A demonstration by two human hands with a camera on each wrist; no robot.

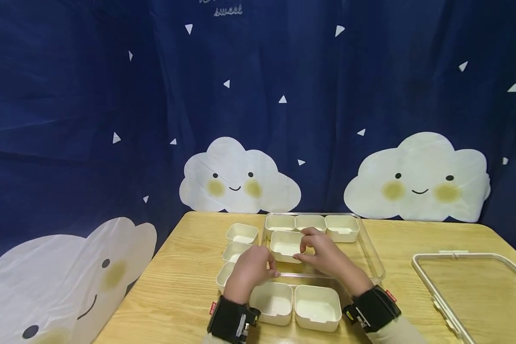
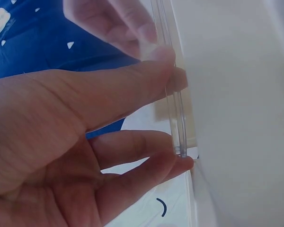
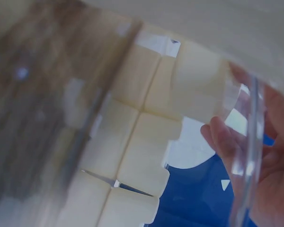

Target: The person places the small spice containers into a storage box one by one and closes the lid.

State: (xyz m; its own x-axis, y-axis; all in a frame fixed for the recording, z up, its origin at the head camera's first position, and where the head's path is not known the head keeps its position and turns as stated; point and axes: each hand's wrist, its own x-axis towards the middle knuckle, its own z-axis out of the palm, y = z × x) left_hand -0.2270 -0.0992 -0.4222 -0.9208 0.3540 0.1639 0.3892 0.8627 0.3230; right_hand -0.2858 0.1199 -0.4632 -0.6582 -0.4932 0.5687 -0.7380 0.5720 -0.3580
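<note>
A clear shallow tray [image 1: 371, 258] lies on the table with three cream rectangular cups [image 1: 343, 228] along its back. A fourth cream cup [image 1: 286, 245] sits in front of them at the left. My right hand [image 1: 324, 251] pinches this cup's right side between thumb and fingers; it shows through the clear wall in the right wrist view. At the tray's front left corner, my left hand [image 1: 251, 267] holds the rim, the thumb [image 2: 132, 85] on one side and the fingers [image 2: 144, 179] on the other. Part of the tray's front edge is hidden by my arms.
Two cream cups [image 1: 317, 307] stand before the tray, and several smaller ones [image 1: 242, 233] line its left side. A clear lid with a cream frame [image 1: 434, 291] lies at the right. Behind the wooden table [image 1: 167, 282] hangs a blue curtain [image 1: 258, 114] with clouds.
</note>
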